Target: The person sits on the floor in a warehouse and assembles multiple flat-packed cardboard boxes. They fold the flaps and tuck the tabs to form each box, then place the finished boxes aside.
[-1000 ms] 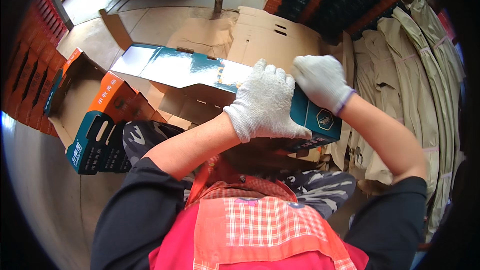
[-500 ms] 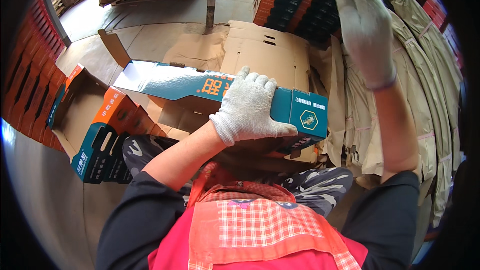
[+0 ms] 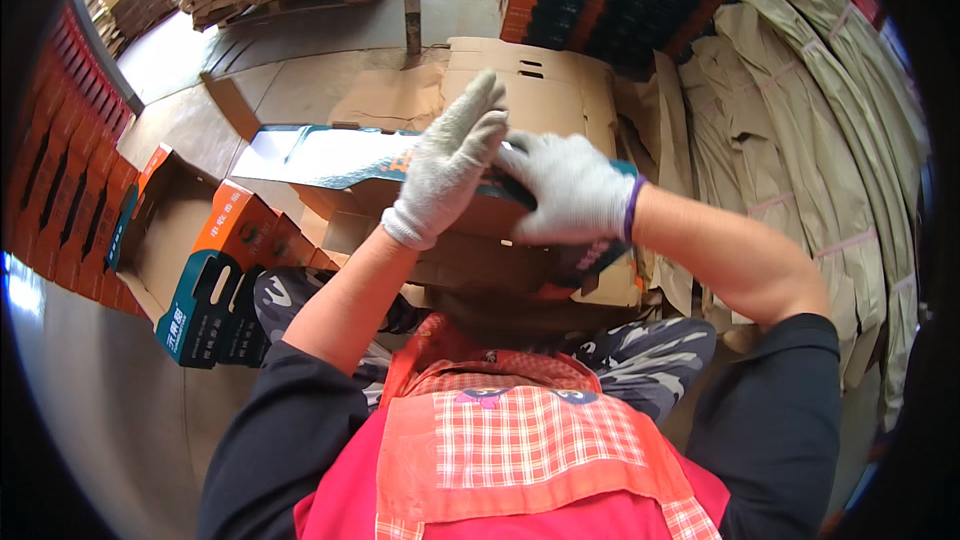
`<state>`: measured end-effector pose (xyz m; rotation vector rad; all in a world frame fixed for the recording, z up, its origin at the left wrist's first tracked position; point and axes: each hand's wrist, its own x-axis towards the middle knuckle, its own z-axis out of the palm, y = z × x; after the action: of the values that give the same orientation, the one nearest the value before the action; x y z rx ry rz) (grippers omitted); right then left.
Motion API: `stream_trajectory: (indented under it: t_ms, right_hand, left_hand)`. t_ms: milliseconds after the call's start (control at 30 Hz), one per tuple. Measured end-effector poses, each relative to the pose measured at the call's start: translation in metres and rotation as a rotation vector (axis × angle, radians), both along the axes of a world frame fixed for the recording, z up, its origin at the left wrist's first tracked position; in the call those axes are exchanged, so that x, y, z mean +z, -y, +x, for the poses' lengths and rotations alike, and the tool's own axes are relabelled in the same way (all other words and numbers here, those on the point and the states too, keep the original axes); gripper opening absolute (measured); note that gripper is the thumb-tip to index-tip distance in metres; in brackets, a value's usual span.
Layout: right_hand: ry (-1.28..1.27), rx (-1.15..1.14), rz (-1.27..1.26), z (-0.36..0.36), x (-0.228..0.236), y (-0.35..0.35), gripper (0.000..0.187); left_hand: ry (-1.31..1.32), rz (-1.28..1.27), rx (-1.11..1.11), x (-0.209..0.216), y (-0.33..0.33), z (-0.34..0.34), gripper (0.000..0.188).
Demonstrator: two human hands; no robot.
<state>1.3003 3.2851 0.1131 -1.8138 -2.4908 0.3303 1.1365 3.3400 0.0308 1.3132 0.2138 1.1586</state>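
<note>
In front of me lies a partly folded carton (image 3: 320, 155), teal with orange print outside and brown inside, with its open side toward me. My left hand (image 3: 445, 175), in a pale knitted glove, is over the carton's long panel with its fingers stretched out, holding nothing; I cannot tell if it touches. My right hand (image 3: 575, 188), gloved the same, lies across the carton's right part with its thumb apart from the fingers. Its fingertips come close to my left hand and are slightly blurred. The hands hide much of the printed panel.
A formed orange and teal carton (image 3: 190, 270) stands at my left. Beyond it are stacked orange cartons (image 3: 60, 200). Flat brown cardboard (image 3: 560, 90) lies behind my work, and tied bundles of tan sheets (image 3: 800, 140) lie at right. A post (image 3: 412, 0) rises at the back.
My right hand has come down from its raised place at upper right onto the carton. My left hand has shifted left and turned, its fingers now pointing away from me.
</note>
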Motion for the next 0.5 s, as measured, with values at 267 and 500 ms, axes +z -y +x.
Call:
stream_trajectory:
  t_ms: [267, 500]
  right_hand:
    - [-0.971, -0.27, 0.038, 0.127, -0.029, -0.028, 0.052]
    - [-1.444, -0.983, -0.421, 0.148, -0.196, 0.033, 0.018]
  left_hand:
    - [-0.933, 0.923, 0.193, -0.037, 0.069, -0.111, 0.126]
    - [-0.717, 0.825, 0.415, -0.007, 0.051, -0.076, 0.119]
